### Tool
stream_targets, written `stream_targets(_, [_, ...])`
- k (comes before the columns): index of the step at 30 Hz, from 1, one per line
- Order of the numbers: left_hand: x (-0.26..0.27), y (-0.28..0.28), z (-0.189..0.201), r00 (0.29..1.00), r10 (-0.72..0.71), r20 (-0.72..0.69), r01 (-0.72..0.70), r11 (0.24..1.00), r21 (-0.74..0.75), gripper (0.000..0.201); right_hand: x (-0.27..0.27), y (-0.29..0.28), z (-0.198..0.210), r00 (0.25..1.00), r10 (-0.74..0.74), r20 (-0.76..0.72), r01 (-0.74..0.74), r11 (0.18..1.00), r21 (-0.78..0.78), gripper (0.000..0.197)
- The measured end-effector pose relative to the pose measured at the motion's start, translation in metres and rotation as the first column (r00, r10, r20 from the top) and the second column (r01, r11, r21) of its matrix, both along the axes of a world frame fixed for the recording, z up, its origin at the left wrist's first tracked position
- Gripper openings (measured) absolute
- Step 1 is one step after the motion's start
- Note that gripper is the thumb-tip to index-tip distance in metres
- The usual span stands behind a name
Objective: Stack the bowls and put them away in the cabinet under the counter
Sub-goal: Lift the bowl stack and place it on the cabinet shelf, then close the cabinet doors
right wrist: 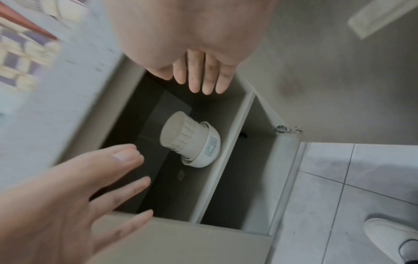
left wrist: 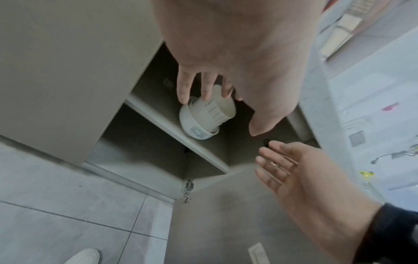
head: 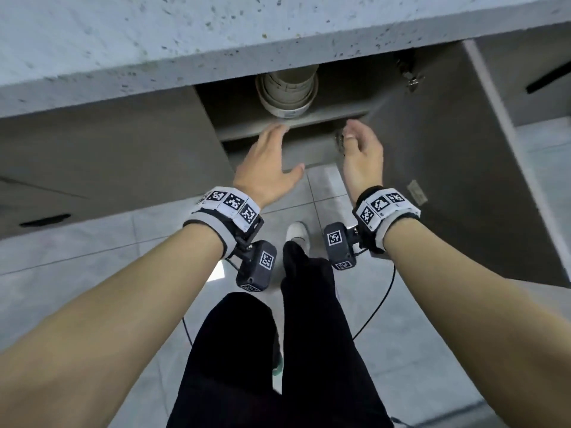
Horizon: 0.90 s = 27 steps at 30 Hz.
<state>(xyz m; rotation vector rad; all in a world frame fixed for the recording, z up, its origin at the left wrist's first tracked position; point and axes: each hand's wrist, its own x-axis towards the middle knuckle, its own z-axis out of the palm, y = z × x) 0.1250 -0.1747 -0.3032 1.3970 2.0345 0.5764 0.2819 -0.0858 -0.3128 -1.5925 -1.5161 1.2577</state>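
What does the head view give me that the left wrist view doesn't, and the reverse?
Only the head view shows the speckled countertop overhanging the cabinet, both wrist bands, and the person's dark trousers.

Only the left wrist view shows the empty lower compartment under the shelf, and both hands' palm sides.

Both show the stack of bowls standing on the cabinet shelf, the open door, and the left hand and right hand open, holding nothing.
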Motion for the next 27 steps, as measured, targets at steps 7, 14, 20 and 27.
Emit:
stream_targets(7, [-0.003, -0.034, 0.14, 0.985, -0.098, -0.143, 0.111, 0.99, 0.087, 0.062, 0.036, -0.036, 0.132, 0.967, 0.063, 0.248, -0.081, 0.995, 0.065, 0.042])
stream_targets(14, [-0.067, -0.056, 0.183, 0.925, -0.026, -0.379, -0.005, 0.997, -0.081, 0.069, 0.164, -0.019, 0.159, 0.608, 0.088, 0.789, -0.044, 0.996, -0.078, 0.062])
stream_targets(20, [-0.094, -0.059, 0.169, 0.895, -0.058, -0.443, -0.112, 0.931, -0.349, 0.08, 0.209, -0.021, 0.144, 0.574, 0.17, 0.801, 0.073, 0.964, -0.256, 0.054])
stream_targets(27, [-0.089, -0.056, 0.154, 0.907, 0.003, -0.421, -0.154, 0.933, -0.326, 0.084, 0.201, -0.009, 0.144, 0.608, 0.195, 0.77, 0.082, 0.949, -0.306, 0.062])
